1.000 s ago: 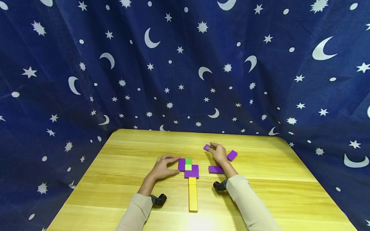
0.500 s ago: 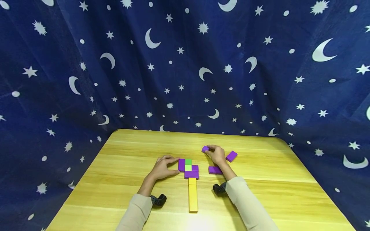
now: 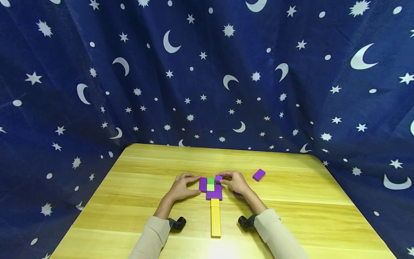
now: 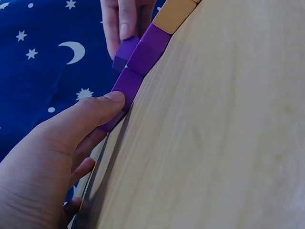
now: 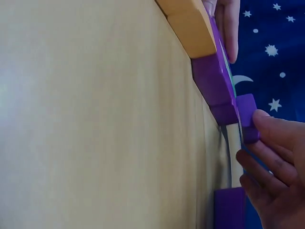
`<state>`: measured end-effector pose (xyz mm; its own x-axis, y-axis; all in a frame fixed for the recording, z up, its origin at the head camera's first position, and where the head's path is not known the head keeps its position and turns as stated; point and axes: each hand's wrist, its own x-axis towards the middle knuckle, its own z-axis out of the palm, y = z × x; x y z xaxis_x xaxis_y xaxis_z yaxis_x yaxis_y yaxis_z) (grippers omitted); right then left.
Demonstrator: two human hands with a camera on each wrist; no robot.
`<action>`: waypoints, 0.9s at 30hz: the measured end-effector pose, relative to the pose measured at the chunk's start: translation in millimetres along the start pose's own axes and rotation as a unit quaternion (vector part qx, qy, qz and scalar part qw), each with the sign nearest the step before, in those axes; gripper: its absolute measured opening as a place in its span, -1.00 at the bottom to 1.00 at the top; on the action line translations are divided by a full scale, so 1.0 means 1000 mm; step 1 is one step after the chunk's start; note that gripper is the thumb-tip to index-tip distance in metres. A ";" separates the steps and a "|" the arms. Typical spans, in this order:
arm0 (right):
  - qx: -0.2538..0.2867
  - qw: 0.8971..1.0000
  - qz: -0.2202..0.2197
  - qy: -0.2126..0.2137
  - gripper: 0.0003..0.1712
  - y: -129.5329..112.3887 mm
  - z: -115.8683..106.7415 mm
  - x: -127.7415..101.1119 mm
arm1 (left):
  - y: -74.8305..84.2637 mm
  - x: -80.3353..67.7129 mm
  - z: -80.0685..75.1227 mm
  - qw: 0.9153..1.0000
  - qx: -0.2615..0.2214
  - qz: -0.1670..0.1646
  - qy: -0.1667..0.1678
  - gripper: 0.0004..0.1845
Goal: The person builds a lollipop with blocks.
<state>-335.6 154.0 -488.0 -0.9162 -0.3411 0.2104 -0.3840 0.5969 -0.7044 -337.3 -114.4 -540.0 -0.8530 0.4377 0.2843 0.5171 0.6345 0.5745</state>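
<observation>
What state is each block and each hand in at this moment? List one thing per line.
small purple block: pinched by right fingers, at the cluster's far right corner.
block cluster: flat, purple round green.
yellow bar: flat, nearer than the cluster.
loose purple block: flat, alone.
left hand: touches the cluster's left side.
right hand: holds the small block.

1. The table (image 3: 291,201) is pale wood with a visible lengthwise grain, smooth, with a soft sheen near the front edge.
2. The purple blocks (image 3: 214,194) and the long yellow block (image 3: 215,219) look like painted wood, matt and smooth.
3. The backdrop (image 3: 207,72) is dark blue cloth, matt, creased, printed with white moons and stars.
4. The sleeves (image 3: 152,239) are plain beige cloth.
</observation>
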 end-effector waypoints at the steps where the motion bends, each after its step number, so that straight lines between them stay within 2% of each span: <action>1: -0.003 1.000 0.000 0.000 -0.69 -0.001 0.001 -0.001 | 0.000 0.000 0.000 1.000 0.000 0.000 0.000 -0.31; 5: -0.019 1.000 -0.002 -0.006 -0.69 0.000 0.004 -0.001 | 0.001 0.000 0.000 1.000 -0.001 -0.001 0.002 -0.31; 10: -0.013 1.000 0.009 -0.009 -0.69 -0.001 0.006 -0.003 | 0.002 0.000 0.000 1.000 -0.007 0.002 0.007 -0.30; 18: -0.011 1.000 0.003 -0.011 -0.68 -0.001 0.007 -0.005 | 0.000 0.000 0.001 0.999 -0.019 0.014 0.025 -0.25; 27: -0.009 1.000 0.001 -0.010 -0.66 0.001 0.009 -0.006 | 0.000 -0.001 0.001 0.999 -0.014 0.015 0.030 -0.27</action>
<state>-329.0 150.2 -496.2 -0.9146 -0.3538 0.1956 -0.3844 0.6110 -0.6921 -336.2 -114.2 -540.6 -0.8398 0.4175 0.3470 0.5417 0.6030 0.5856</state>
